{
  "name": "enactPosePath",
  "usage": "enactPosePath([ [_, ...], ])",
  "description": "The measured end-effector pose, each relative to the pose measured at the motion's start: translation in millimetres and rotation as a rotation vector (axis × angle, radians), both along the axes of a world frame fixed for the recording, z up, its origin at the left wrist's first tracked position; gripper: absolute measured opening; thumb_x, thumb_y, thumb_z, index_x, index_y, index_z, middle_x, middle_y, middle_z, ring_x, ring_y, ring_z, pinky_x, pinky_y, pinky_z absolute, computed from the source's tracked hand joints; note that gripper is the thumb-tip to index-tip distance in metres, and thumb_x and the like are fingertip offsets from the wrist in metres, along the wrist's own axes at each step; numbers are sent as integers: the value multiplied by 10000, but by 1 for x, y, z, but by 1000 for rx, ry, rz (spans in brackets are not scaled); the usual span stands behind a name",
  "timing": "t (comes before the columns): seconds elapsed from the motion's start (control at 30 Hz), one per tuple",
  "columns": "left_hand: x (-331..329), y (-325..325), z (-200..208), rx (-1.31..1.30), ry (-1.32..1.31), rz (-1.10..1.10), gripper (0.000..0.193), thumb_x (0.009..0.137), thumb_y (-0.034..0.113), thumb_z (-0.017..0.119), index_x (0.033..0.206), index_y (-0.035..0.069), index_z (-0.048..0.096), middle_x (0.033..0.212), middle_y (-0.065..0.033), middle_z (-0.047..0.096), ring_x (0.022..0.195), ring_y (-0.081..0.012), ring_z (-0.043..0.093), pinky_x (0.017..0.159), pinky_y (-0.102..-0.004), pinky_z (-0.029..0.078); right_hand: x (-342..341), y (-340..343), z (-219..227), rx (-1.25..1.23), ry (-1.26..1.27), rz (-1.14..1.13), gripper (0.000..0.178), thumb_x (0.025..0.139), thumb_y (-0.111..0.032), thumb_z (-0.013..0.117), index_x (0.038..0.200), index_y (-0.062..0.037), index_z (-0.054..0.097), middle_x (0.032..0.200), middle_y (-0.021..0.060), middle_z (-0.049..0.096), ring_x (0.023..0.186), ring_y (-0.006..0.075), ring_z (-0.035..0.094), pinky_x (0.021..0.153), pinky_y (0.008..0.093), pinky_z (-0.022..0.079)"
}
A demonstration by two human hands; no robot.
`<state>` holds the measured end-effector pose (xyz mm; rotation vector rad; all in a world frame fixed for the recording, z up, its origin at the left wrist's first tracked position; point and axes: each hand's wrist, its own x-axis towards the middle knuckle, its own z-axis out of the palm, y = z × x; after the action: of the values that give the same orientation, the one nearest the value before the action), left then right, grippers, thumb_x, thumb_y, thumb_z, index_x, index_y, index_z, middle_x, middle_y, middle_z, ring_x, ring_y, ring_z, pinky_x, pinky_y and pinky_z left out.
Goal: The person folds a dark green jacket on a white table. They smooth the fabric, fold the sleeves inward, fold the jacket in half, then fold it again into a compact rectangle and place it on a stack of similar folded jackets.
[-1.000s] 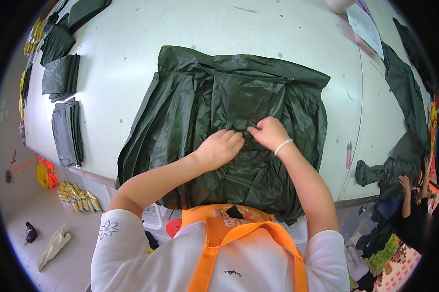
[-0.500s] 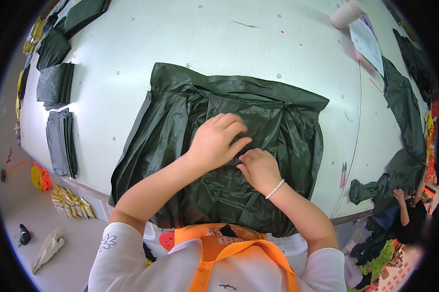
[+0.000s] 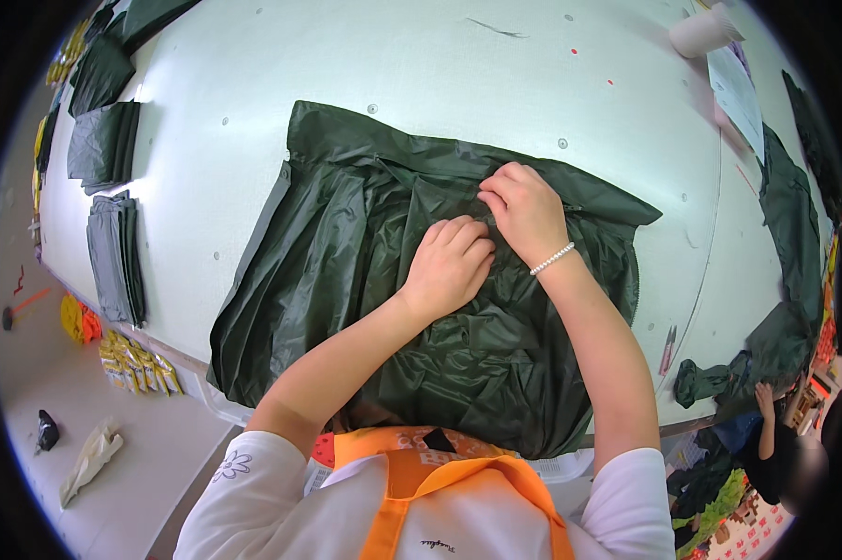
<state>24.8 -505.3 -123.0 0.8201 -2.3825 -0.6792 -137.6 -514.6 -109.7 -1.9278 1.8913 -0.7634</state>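
1. So the dark green garment [image 3: 374, 280] is spread flat on the pale worktable [image 3: 253, 93], thin shiny fabric, lots of creases. Its long axis runs roughly from the table's near edge away from the person, with the bottom hem draping a bit over that near edge.

2. Both hands sit on top of it, around the middle and upper part. The left hand [image 3: 449, 266] is curled, fingers bent in close together, knuckles up, pressing on the cloth. Can't tell if there's a fold pinched under there or if it's just pushing down.

3. The right hand [image 3: 523, 210] is a bit further up the garment, touching or nearly touching the left one. It wears a white bead bracelet [image 3: 551, 259]. Fingers are narrow and bunched, tips down on a seam or fold near the top edge. Looks like a pinch on the fabric, but the grip itself is hidden.

4. Key relation: the fabric lies straight under both hands, and the right hand is nearer the far top edge, the left nearer the centre.

5. Room stuff: stacks of folded dark cloth [image 3: 113, 224] along the table's left side, more green material [image 3: 794, 233] on the right, a paper roll [image 3: 705, 33] at the far right corner. Another person's hand [image 3: 764, 399] shows low at the right edge.
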Motion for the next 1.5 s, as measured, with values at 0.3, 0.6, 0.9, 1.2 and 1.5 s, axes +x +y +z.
enactPosePath([
  [0.3,-14,-34,9,225,-10,356,178,783,56,658,960,59,670,1003,-57,606,701,-245,626,629,-328,504,6,13,-24,-355,92,18,92,746,-62,681,808,-55,614,809,41,564,739,222,566,649,340,493],
  [0.6,-16,-38,5,209,-128,370,159,786,125,666,941,103,697,999,6,609,694,-215,632,609,-326,499,7,11,-23,-226,-32,7,108,767,-18,641,824,-23,550,891,92,528,804,280,533,715,380,481],
  [0.9,-20,-38,-3,77,18,382,79,734,155,747,805,129,725,874,24,635,664,-187,628,589,-280,501,-52,86,27,-210,-290,-505,145,907,-37,540,1010,-19,640,1047,114,629,976,249,607,846,297,471],
  [1.2,-22,-33,17,271,-161,383,270,761,110,692,1009,92,587,1070,-76,574,851,-248,614,660,-330,496,-176,335,-5,223,244,-1082,318,844,-119,649,1134,-2,593,1138,164,553,1077,294,530,920,369,445],
  [1.5,-7,-20,10,-44,-35,130,105,722,94,712,800,68,645,886,-75,592,761,-280,555,686,-383,468,-185,313,-27,22,244,-998,214,922,-103,535,1076,44,510,990,166,556,869,266,544,792,365,449],
])
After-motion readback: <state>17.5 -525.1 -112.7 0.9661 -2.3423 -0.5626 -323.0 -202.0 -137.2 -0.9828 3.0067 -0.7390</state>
